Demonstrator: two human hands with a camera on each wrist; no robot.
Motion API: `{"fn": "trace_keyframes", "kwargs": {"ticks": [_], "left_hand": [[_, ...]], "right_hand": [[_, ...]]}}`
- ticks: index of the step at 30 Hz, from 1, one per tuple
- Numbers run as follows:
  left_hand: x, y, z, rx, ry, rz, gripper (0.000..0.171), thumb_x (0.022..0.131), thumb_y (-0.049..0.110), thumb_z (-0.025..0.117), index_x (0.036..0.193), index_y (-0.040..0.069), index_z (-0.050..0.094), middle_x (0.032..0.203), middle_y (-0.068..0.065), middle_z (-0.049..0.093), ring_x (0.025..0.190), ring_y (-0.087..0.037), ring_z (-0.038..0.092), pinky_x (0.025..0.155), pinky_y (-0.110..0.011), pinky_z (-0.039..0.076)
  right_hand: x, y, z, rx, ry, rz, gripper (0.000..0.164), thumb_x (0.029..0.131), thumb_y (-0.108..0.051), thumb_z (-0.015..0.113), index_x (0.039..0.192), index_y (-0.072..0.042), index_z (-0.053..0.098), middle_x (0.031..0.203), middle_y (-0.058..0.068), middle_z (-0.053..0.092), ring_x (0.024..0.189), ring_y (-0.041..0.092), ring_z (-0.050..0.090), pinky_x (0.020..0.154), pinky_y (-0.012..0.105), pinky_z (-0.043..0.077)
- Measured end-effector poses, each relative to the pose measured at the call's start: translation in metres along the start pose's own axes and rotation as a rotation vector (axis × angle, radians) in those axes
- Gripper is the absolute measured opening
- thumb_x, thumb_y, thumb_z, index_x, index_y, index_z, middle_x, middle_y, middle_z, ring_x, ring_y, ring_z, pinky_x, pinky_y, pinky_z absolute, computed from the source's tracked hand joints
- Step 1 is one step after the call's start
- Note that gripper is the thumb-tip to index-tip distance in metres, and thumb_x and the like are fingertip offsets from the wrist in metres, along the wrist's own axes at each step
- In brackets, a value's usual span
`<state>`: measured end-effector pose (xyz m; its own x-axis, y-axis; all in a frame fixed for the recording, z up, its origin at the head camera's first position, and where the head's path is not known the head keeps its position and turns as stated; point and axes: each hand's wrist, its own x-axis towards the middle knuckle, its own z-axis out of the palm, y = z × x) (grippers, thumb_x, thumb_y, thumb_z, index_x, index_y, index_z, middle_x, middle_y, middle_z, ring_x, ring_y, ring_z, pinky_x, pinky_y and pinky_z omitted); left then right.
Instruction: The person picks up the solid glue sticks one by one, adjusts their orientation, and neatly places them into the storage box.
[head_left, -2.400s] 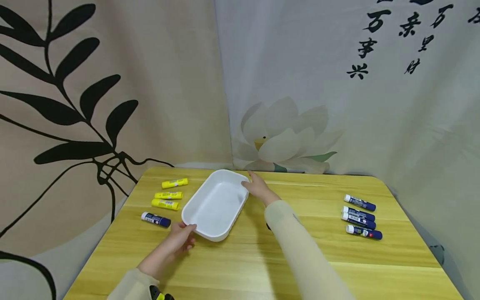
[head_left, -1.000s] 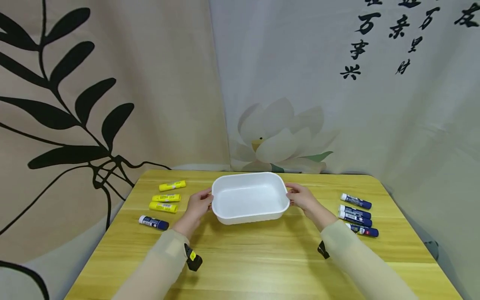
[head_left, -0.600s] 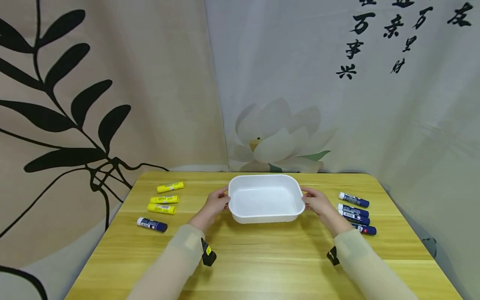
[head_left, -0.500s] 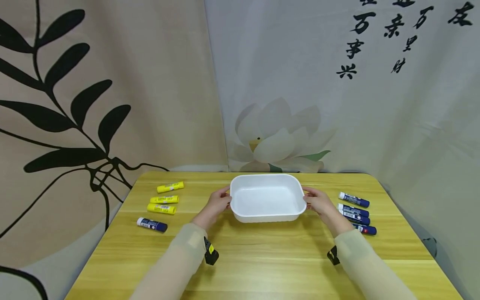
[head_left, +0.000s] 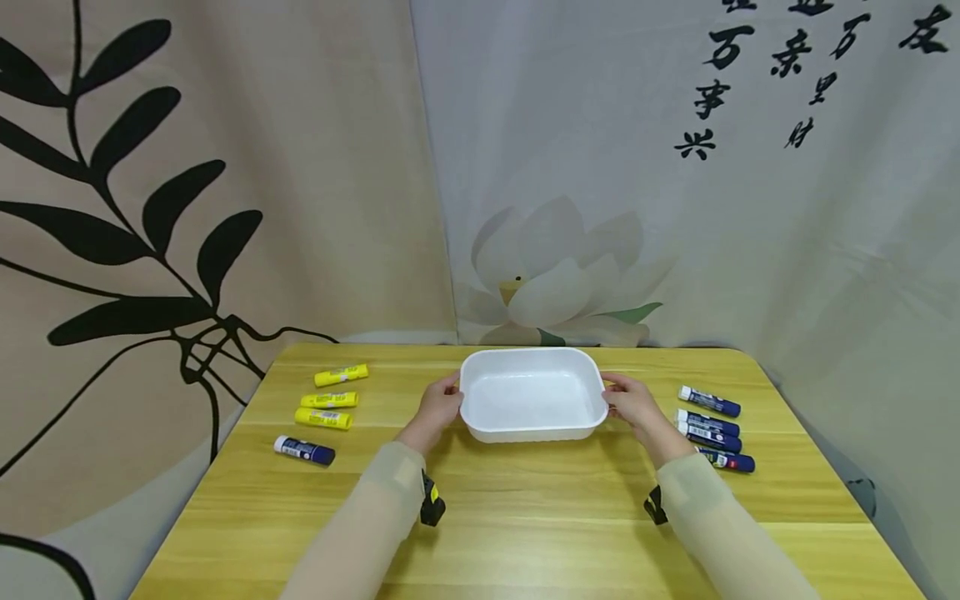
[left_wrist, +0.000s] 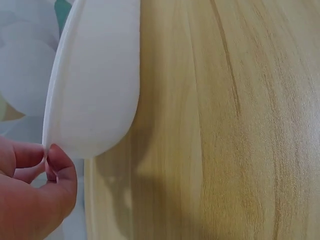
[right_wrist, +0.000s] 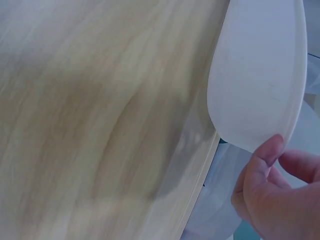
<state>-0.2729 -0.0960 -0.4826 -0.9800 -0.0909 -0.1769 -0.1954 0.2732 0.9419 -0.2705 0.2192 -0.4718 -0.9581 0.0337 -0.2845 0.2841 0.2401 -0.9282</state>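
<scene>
A white rectangular plastic tray point(head_left: 534, 396) with rounded corners sits squarely between both hands near the table's back edge, and nothing lies in it. My left hand point(head_left: 440, 406) pinches its left end at the rim; in the left wrist view, thumb and fingers point(left_wrist: 61, 167) meet on the rim of the tray point(left_wrist: 100, 75). On the other end, my right hand point(head_left: 633, 403) pinches the rim the same way, and its fingers point(right_wrist: 260, 165) show against the tray point(right_wrist: 257, 75) in the right wrist view. Whether the tray's bottom touches the table cannot be told.
On the wooden table point(head_left: 525, 533), three yellow glue sticks point(head_left: 323, 417) lie at the left, with one dark blue glue stick point(head_left: 304, 450) nearer me. Several dark blue glue sticks point(head_left: 708, 436) lie at the right. A printed curtain point(head_left: 337, 208) hangs behind the table.
The tray has turned from slanted to square and moved right, carried by both hands. The right hand shifted from the far corner to the right end. In the last half second it barely moves.
</scene>
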Motion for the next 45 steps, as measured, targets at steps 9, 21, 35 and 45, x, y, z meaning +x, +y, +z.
{"fn": "trace_keyframes", "kwargs": {"ticks": [9, 21, 35, 45], "left_hand": [[0.005, -0.003, 0.005, 0.041, 0.028, 0.012, 0.042, 0.095, 0.006, 0.048, 0.136, 0.008, 0.051, 0.112, -0.015, 0.055, 0.100, -0.023, 0.048, 0.075, -0.023, 0.046], [0.002, -0.002, 0.008, 0.079, 0.071, 0.046, 0.040, 0.093, 0.004, 0.050, 0.133, 0.005, 0.054, 0.099, -0.012, 0.056, 0.091, -0.022, 0.050, 0.065, -0.019, 0.042], [0.000, -0.010, 0.003, 0.005, 0.023, 0.022, 0.041, 0.090, 0.002, 0.055, 0.131, 0.001, 0.054, 0.100, -0.011, 0.051, 0.079, -0.016, 0.047, 0.060, -0.017, 0.041], [-0.001, -0.011, 0.002, -0.020, 0.014, 0.008, 0.040, 0.092, 0.003, 0.054, 0.132, 0.002, 0.053, 0.100, -0.010, 0.050, 0.076, -0.014, 0.047, 0.060, -0.017, 0.042]], "right_hand": [[-0.002, 0.002, 0.000, -0.003, 0.027, 0.023, 0.048, 0.093, 0.002, 0.047, 0.141, 0.002, 0.040, 0.099, 0.010, 0.050, 0.072, 0.013, 0.054, 0.071, 0.029, 0.052], [-0.005, 0.007, 0.003, -0.040, 0.056, 0.045, 0.046, 0.093, 0.000, 0.046, 0.139, 0.001, 0.042, 0.101, 0.012, 0.049, 0.071, 0.014, 0.053, 0.078, 0.037, 0.052], [-0.002, 0.003, 0.005, -0.056, 0.056, 0.043, 0.046, 0.094, -0.001, 0.046, 0.140, 0.000, 0.041, 0.101, 0.012, 0.047, 0.072, 0.015, 0.053, 0.079, 0.039, 0.051], [-0.017, 0.003, -0.027, -0.341, -0.051, -0.235, 0.052, 0.100, -0.021, 0.047, 0.146, -0.004, 0.031, 0.123, 0.022, 0.047, 0.103, 0.033, 0.055, 0.085, 0.044, 0.052]]}}
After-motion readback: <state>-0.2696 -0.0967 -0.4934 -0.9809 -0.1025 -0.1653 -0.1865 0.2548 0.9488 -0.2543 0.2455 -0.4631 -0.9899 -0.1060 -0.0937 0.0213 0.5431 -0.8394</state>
